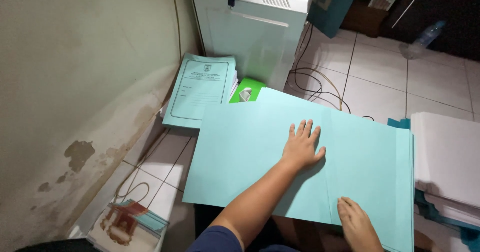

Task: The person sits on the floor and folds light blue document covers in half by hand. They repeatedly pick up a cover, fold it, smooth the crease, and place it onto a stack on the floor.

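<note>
A large light-teal sheet of card (240, 152) lies spread out in front of me, over my lap and the floor. My left hand (302, 144) rests flat on its middle, fingers apart, just left of a vertical fold line. My right hand (356, 222) presses on the sheet's near edge at the bottom of that fold, fingers curled down onto the card. A second teal sheet seems to lie beneath, showing at the right edge (405, 182).
A stack of printed teal booklets (202, 89) leans by the wall, next to a green object (247, 89). A white cabinet (255, 27) stands behind, cables (312, 84) on the tiles. White paper stack (445, 157) at right. Books (132, 222) at lower left.
</note>
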